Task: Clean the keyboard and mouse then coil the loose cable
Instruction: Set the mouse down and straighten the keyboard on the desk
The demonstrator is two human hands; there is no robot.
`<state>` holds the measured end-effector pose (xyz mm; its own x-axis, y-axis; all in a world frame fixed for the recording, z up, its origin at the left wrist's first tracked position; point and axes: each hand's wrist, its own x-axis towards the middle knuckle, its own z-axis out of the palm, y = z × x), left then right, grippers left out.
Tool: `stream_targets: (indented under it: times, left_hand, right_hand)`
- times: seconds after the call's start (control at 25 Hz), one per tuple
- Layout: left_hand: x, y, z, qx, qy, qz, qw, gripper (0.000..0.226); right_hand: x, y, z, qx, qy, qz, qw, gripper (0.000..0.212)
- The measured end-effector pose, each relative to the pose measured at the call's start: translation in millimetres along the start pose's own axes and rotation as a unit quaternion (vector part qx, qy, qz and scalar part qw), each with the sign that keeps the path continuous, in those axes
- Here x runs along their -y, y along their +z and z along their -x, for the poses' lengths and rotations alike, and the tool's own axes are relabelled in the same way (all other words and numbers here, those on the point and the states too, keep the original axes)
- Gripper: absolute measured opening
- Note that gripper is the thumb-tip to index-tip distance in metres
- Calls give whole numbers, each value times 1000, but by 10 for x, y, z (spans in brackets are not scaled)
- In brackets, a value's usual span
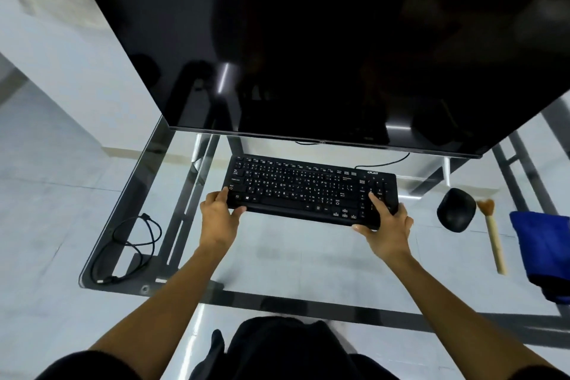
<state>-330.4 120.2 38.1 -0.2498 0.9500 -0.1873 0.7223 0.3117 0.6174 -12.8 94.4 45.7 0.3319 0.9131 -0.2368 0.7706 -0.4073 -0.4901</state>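
Left hand and right hand curl fingers round the keyboard ends, well inside the desk edge.

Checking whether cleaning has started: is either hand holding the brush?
No, the left hand and right hand both grip the keyboard, while the brush lies beside the mouse.

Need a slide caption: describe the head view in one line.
On a glass desk, left hand and right hand grip the keyboard by its ends.
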Motion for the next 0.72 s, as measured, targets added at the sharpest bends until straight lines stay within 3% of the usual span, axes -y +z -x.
stream_targets:
  times: [0.32, 0.56, 0.72]
  left_hand:
    - [-288, -70, -582, -11, -16, 10, 1000, 59]
    - [-264, -125, -599, 6, -12, 16, 1000, 60]
    - [-153, -409, -427, 33, 4, 4, 999, 65]
  right_hand:
    - [310, -49, -650, 12, -2, -8, 1000, 73]
    - [373, -15, -649, 26, -4, 71, 997, 73]
    - [818, 188, -306, 26, -104, 50, 993, 68]
